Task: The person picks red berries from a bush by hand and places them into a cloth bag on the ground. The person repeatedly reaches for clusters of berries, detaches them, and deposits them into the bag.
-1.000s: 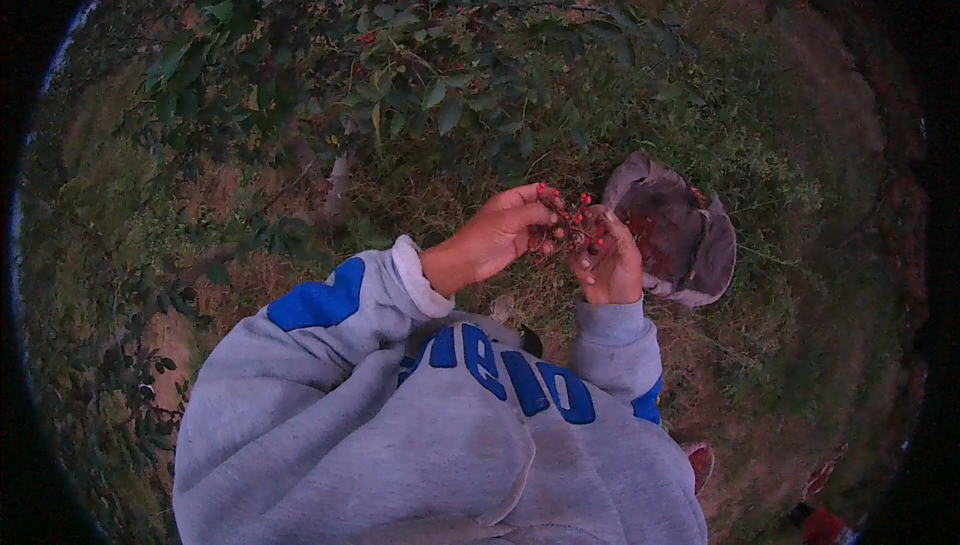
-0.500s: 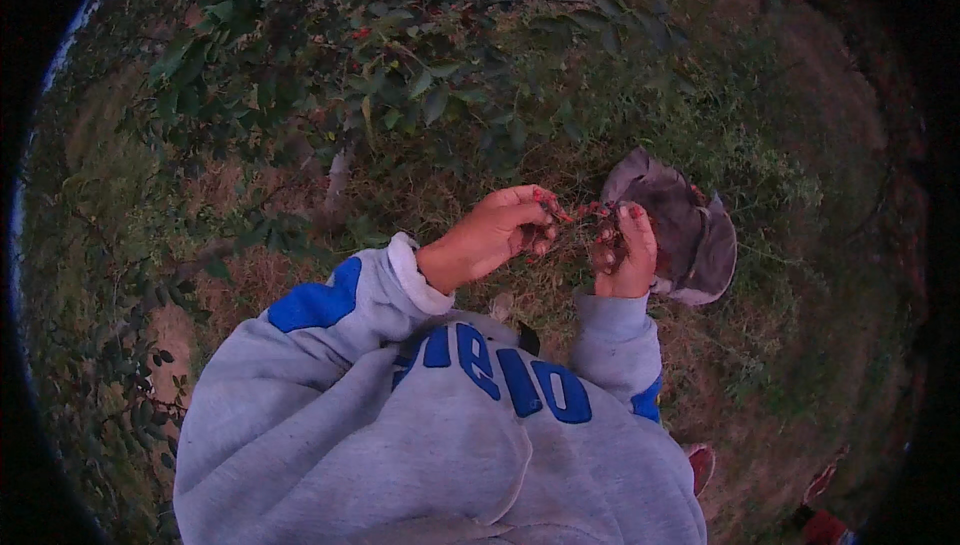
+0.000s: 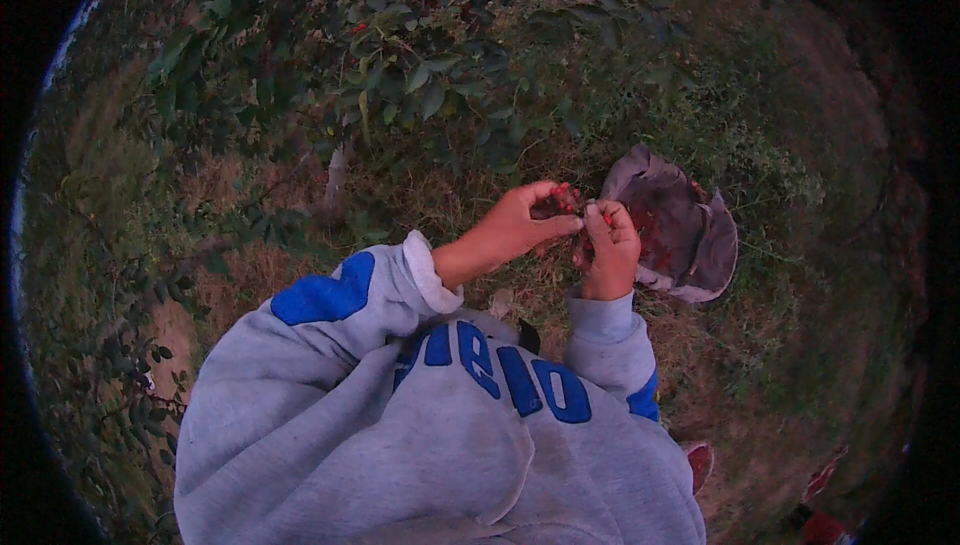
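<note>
My left hand [image 3: 505, 235] is closed around a bunch of small red berries [image 3: 565, 195] that pokes out past its fingers. Touching it at the fingertips, my right hand [image 3: 610, 257] pinches at the same bunch, with a bit of red at its fingers. Fingers hide most of the stems. Just beyond the right hand, a greyish-brown cloth bag [image 3: 715, 250] lies with its mouth gaping upward. Red berries [image 3: 655, 230] show dimly inside it.
A leafy bush [image 3: 430, 75] with scattered red berries spreads ahead of me, and its pale trunk [image 3: 337, 177] rises from dry grass. Green weeds [image 3: 750, 160] grow behind the bag. A red shoe [image 3: 700, 465] shows at the lower right.
My hands have come together; the berries that stretched between them are now bunched at the left hand. The right hand has shifted slightly left, uncovering more of the bag's inside.
</note>
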`<action>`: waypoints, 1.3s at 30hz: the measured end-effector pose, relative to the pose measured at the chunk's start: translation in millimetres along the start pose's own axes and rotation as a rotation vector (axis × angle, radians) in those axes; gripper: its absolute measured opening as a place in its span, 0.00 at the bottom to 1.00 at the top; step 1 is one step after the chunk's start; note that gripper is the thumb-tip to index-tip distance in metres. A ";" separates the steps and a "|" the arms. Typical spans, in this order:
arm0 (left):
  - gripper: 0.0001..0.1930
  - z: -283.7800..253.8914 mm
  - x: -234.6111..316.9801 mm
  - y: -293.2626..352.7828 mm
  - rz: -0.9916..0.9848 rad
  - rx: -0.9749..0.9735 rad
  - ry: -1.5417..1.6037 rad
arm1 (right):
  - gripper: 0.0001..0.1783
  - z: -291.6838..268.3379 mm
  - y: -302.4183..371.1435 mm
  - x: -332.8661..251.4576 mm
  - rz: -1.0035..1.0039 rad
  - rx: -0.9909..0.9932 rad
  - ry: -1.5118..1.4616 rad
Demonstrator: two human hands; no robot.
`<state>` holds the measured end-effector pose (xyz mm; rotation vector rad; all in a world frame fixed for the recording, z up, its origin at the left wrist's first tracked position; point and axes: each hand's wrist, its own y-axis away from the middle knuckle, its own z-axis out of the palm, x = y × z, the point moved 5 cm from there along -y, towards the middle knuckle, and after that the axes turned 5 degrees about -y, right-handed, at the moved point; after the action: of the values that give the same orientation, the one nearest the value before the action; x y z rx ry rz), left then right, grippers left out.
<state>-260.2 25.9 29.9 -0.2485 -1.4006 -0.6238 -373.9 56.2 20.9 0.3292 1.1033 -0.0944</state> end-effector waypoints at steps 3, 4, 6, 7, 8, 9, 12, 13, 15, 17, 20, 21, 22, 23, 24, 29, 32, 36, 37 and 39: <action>0.11 -5.4 -2.6 0.4 0.009 0.023 -0.069 | 0.06 -0.1 0.0 0.5 -0.023 -0.005 0.004; 0.11 -6.2 -1.0 0.2 0.062 0.032 -0.081 | 0.06 0.0 -0.7 0.0 -0.046 -0.014 0.023; 0.10 -8.3 0.7 0.7 0.118 0.065 -0.112 | 0.05 -2.8 -1.8 -1.5 -0.104 0.010 0.084; 0.10 -11.0 0.6 1.2 0.110 0.096 -0.157 | 0.05 -5.5 -1.3 -2.8 -0.139 0.043 0.127; 0.09 -14.7 1.2 2.2 0.103 0.131 -0.203 | 0.05 -7.3 -1.9 -3.6 -0.162 0.059 0.148; 0.08 -18.3 2.0 3.4 0.093 0.164 -0.247 | 0.05 -10.7 -3.9 -4.0 -0.160 0.090 0.095; 0.08 -17.3 -5.2 5.5 -0.086 0.045 -0.053 | 0.05 -16.8 -8.3 -2.5 -0.108 0.118 -0.087; 0.08 -14.1 -8.1 6.2 -0.136 0.015 0.070 | 0.05 -16.4 -9.1 -1.0 -0.082 0.103 -0.123; 0.08 -5.1 -15.3 6.9 -0.265 -0.046 0.337 | 0.05 -13.6 -10.5 1.6 -0.063 0.083 -0.152; 0.08 -0.3 -18.0 2.6 -0.293 -0.074 0.423 | 0.05 -8.6 -11.2 4.3 -0.071 0.072 -0.138; 0.08 3.4 -20.6 -3.7 -0.248 -0.079 0.379 | 0.05 -3.1 -10.9 2.8 -0.143 0.058 -0.070; 0.08 3.1 -21.4 -6.1 -0.236 -0.067 0.328 | 0.05 -2.3 -12.2 2.0 -0.155 0.062 -0.068; 0.08 3.2 -21.3 -8.1 -0.217 -0.064 0.331 | 0.05 -2.4 -13.5 0.8 -0.166 0.066 -0.076; 0.08 2.9 -22.0 -9.3 -0.219 -0.060 0.330 | 0.05 -2.2 -14.6 -0.3 -0.176 0.060 -0.094; 0.08 3.1 -22.3 -10.4 -0.221 -0.059 0.330 | 0.05 -4.3 -16.0 0.3 -0.151 0.087 -0.152; 0.09 7.0 -23.3 -11.0 -0.266 -0.080 0.299 | 0.05 -10.6 -16.2 3.6 -0.085 0.113 -0.368; 0.09 9.6 -20.9 -8.9 -0.242 -0.064 0.270 | 0.05 -14.0 -12.8 4.5 -0.112 0.146 -0.407; 0.09 16.1 -20.4 -9.2 -0.232 -0.037 0.469 | 0.05 -20.2 -13.9 5.8 -0.095 0.200 -0.457; 0.10 17.9 -20.0 -10.0 -0.220 -0.033 0.482 | 0.05 -21.6 -14.4 5.3 -0.096 0.196 -0.467; 0.10 21.8 -20.3 -12.9 -0.223 -0.026 0.534 | 0.05 -23.8 -16.3 3.6 -0.114 0.184 -0.462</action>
<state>-286.4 31.8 11.6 0.0580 -0.9092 -0.8222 -396.6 48.4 4.6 0.3857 0.6546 -0.3576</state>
